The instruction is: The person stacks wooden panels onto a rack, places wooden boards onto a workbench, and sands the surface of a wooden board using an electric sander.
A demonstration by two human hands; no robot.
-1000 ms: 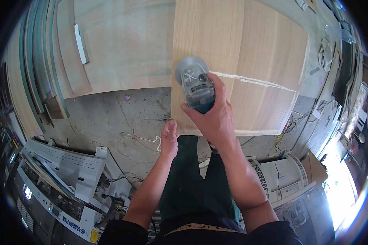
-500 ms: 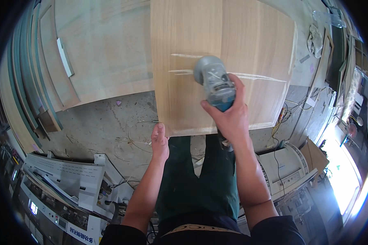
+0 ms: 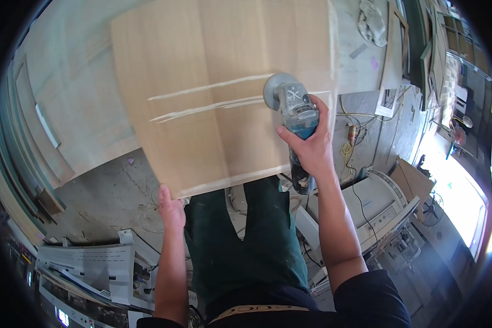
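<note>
My right hand (image 3: 313, 143) is wrapped around the body of an angle grinder (image 3: 299, 117), its thumb on the near side. The round grey disc (image 3: 275, 92) at the grinder's head lies over the right part of a wooden panel (image 3: 202, 60). Two pale streaks (image 3: 202, 110) run across the panel's grain and end near the disc. At the panel's near left corner, my left hand (image 3: 172, 210) is closed on the edge with the thumb up on top; its other fingers are mostly hidden.
The panel rests on a large pale board (image 3: 87, 98). Stacked boards (image 3: 24, 180) stand at the left. White machines (image 3: 87, 268) sit at lower left and lower right. A yellow cable (image 3: 346, 153) hangs to the right, and a cloth glove (image 3: 372, 23) lies at upper right.
The view has turned, and the panel appears further left and tilted. The grinder has moved rightward across the panel, and the upper pale streak is longer. My left hand stays at the corner.
</note>
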